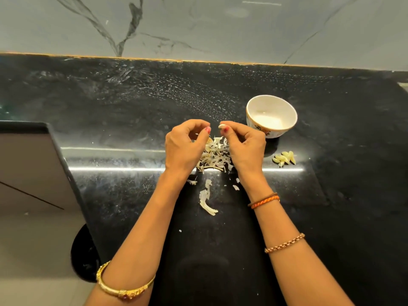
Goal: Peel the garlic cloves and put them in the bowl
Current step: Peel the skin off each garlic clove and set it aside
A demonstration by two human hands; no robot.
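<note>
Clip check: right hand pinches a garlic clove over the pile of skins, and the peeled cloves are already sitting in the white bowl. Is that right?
Not quite. The head view shows the peeled cloves lying on the black counter, in front of the white bowl, which looks empty. The rest holds: the right hand pinches a garlic clove over the pile of skins.

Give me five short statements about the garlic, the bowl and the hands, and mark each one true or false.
1. The right hand pinches a garlic clove. True.
2. The bowl is full of peeled cloves. False: no cloves show in it.
3. Peeled cloves lie on the counter near the bowl. True.
4. The pile of skins is inside the bowl. False: it lies on the counter between the hands.
5. The left hand grips the bowl. False: it is apart from it.
</note>
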